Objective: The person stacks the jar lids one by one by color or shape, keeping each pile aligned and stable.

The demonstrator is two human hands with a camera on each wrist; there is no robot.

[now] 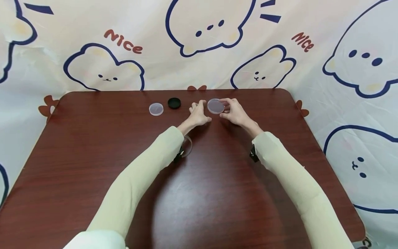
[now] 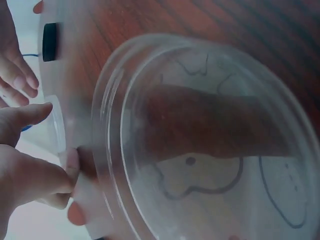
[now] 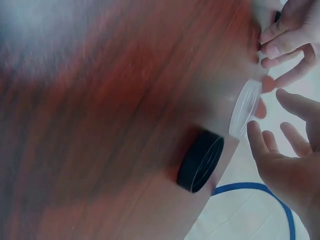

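1. nearest: pale fabric sleeves (image 1: 136, 180), black wrist gear (image 1: 254, 153) on both wrists.
2. near clear dish (image 2: 205, 125): round, transparent, looks plastic, stepped rim. partly behind left sleeve in head view.
3. tabletop (image 1: 93, 152): glossy reddish-brown wood grain, rounded corners.
4. near black disc (image 3: 191, 162): short cylinder, hollow face, beside right hand in right wrist view.
5. hands: left hand (image 1: 197, 115) spread wide, holding nothing; right hand (image 1: 236, 112) wide, fingers curved by the dish edge, can't tell if touching.
6. middle clear dish (image 1: 216, 106): round, thin-rimmed, between the hands, far part of tabletop.
7. left of those: far black disc (image 1: 174, 103), then left clear dish (image 1: 156, 109), well apart from the right hand.
8. backdrop (image 1: 174, 72): wrinkled whitish cloth, navy-outlined cartoon animals, "nice" twice in red-brown letters.
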